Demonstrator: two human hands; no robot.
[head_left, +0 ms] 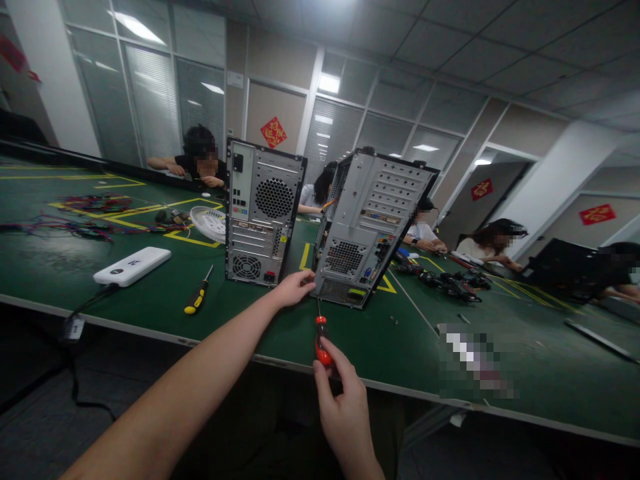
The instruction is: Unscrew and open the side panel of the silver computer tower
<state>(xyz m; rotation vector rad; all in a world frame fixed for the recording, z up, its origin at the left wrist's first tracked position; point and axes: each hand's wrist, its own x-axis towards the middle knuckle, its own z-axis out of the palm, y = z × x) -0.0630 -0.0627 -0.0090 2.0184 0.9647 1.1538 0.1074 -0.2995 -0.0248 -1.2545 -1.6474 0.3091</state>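
My right hand (344,400) grips the red-and-black handle of a screwdriver (321,337). The shaft points away from me, its tip at the lower left corner of a computer case (345,257) whose rear panel faces me. At that same corner is my left hand (296,288), fingers bent together against the case edge; what they pinch, if anything, is hidden. A second computer case (257,237) stands upright to the left, also rear side towards me. On the table left of it lies a yellow-and-black screwdriver (199,292), apart from both hands.
A white power bank (133,265) with a cable sits near the green table's (240,327) front edge. Wires (75,227) and a clear round dish (207,223) lie farther left. Small screws (394,321) and black cables (450,283) are on the right. Several people sit across the table.
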